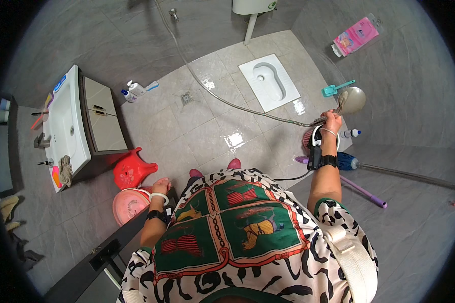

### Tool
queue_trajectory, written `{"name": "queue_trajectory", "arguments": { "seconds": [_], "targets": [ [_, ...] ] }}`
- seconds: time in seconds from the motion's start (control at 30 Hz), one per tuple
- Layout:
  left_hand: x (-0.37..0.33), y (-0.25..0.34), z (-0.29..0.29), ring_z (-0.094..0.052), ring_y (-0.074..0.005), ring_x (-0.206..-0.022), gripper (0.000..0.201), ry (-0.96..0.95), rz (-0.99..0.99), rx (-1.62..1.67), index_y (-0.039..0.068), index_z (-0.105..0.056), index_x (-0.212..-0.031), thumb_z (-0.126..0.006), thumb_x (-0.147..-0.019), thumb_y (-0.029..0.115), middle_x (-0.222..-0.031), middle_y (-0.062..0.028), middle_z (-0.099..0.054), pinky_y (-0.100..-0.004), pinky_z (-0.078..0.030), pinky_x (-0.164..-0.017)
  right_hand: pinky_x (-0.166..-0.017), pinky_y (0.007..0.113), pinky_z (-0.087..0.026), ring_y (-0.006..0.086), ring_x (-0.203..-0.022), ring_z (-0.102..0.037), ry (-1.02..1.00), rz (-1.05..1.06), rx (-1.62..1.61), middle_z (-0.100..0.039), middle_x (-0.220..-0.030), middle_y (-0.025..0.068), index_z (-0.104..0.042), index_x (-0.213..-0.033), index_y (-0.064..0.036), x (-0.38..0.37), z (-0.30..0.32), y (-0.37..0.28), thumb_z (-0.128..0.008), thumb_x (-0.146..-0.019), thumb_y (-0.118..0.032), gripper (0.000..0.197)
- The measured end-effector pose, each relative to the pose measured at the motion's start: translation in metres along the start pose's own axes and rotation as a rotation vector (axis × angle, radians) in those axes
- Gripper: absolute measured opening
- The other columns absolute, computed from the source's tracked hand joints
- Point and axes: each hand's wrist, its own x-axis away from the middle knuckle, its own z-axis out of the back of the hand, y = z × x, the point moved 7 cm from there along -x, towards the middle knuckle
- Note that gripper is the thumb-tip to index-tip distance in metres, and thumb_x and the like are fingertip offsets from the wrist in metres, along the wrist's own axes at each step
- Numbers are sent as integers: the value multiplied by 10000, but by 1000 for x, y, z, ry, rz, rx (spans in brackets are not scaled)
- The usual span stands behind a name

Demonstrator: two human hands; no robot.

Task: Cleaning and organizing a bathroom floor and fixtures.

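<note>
My right hand (331,122) is stretched forward and closed around the handle of a shower head (355,100) with a wide round face. From the handle a metal hose (237,107) curves across the room and up the far wall. My left hand (162,185) hangs low at my left side, fingers loosely curled, with nothing visible in it. Nearest to it are a pink basin (130,206), a red plastic stool (133,170) and the dark edge of a door (131,227). The tiled floor (207,139) shines as if wet.
A white squat toilet (270,82) is set in the floor, with a teal scoop (331,91) beside it. A washbasin cabinet (103,116) stands left, bottles (135,88) next to it. A striped bin (308,139), a blue-headed mop (347,161) and a purple pole (364,192) lie right.
</note>
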Motion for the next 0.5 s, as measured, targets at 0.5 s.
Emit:
{"name": "queue_trajectory", "arguments": {
  "seconds": [0.5],
  "targets": [
    [0, -10, 0, -408, -55, -411, 147, -14, 15, -32, 73, -590, -820, -512, -772, 189, -555, 20, -522, -190, -298, -366, -493, 264, -429, 144, -530, -471, -335, -71, 254, -477, -658, 51, -426, -614, -40, 22, -22, 30, -520, -574, 49, 135]
  ]
}}
